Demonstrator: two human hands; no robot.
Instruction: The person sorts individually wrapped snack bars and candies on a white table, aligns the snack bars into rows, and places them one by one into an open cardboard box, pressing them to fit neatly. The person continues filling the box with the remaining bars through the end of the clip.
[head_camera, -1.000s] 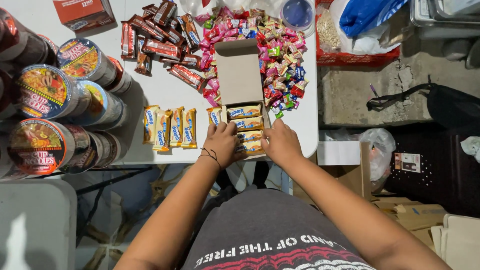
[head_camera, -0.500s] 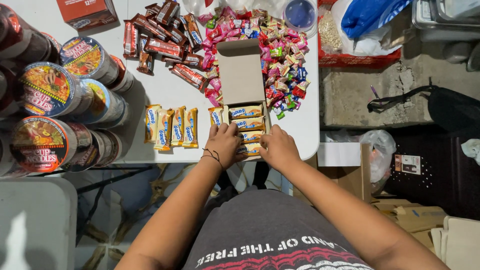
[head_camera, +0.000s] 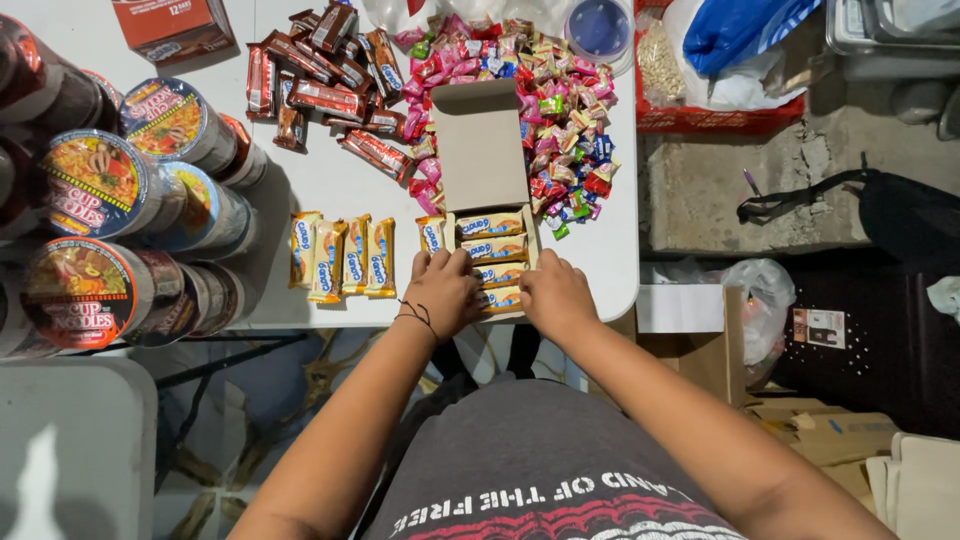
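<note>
Little has moved vs. earlier frames: your left hand (head_camera: 440, 292) and right hand (head_camera: 556, 295) stay at the small open box (head_camera: 492, 262), near table edge (head_camera: 610, 290). Packing approx. done: yellow wafer packs (head_camera: 491, 247) fill it; four loose packs (head_camera: 341, 257) remain. Fingers curled, pressed onto the lower packs, wrists low.

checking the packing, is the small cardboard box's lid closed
No, the small cardboard box has its lid flapped open, yellow snack packets showing inside between both hands.
</note>
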